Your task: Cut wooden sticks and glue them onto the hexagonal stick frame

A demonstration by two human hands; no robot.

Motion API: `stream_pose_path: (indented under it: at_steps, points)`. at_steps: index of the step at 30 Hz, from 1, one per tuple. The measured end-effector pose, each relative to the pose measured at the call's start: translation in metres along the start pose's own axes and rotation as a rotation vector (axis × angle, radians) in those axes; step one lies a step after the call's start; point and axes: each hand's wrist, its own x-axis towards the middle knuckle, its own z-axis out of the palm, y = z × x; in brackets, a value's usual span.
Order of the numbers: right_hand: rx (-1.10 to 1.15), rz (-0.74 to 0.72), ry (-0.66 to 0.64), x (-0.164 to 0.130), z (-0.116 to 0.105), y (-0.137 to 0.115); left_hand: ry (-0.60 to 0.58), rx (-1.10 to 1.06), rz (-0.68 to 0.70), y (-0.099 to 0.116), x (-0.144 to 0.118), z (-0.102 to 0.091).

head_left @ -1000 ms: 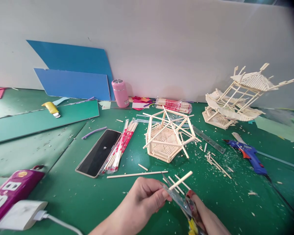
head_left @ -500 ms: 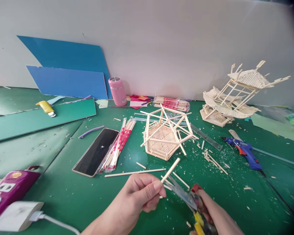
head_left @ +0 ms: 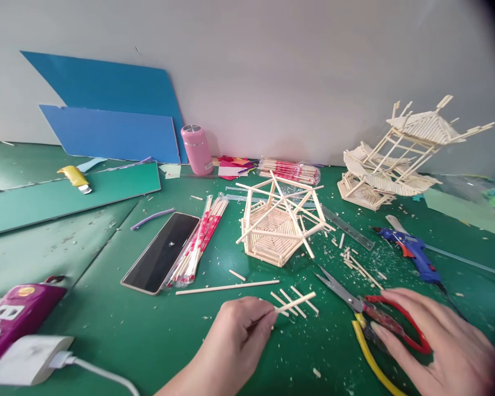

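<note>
My left hand pinches a stick over short pieces on the green table, nearer me than the frame. My right hand spreads wide at the handles of the scissors; whether it bears their weight, I cannot tell. The step looks like stick-cutting; the next move calls for a light, steady pinch.

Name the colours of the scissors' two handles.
One handle is red and the other handle yellow; both show in the head view.
</note>
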Motion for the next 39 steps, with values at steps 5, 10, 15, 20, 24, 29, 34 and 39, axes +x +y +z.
stream_pose_path:
  at_steps: [5, 10, 15, 20, 24, 29, 34, 39]
  points:
    - [0.197, -0.491, 0.139, 0.033, -0.011, -0.090, 0.011, 0.300, 0.202, 0.003, -0.003, 0.006]
    - [0.323, -0.517, 0.007, 0.043, 0.017, -0.119, 0.115, 0.557, 0.309, -0.004, -0.011, 0.008]
    - [0.345, -0.501, -0.026, 0.044, 0.026, -0.119, 0.140, 0.637, 0.279, -0.006, -0.012, 0.007]
    - [0.376, -0.459, -0.049, 0.046, 0.028, -0.122, 0.127, 0.646, 0.225, -0.003, -0.008, 0.006]
    - [0.393, -0.446, -0.049, 0.043, 0.032, -0.122, 0.097, 0.661, 0.197, -0.006, -0.007, 0.007]
    - [0.376, -0.414, -0.032, 0.040, 0.038, -0.123, 0.100, 0.696, 0.187, -0.010, -0.006, 0.010]
    - [0.419, -0.393, 0.092, 0.039, 0.044, -0.127, 0.138, 0.714, 0.143, -0.006, -0.002, 0.010]
    - [0.496, -0.363, -0.215, 0.043, 0.028, -0.118, -0.008, 0.562, 0.259, -0.003, 0.000, 0.002]
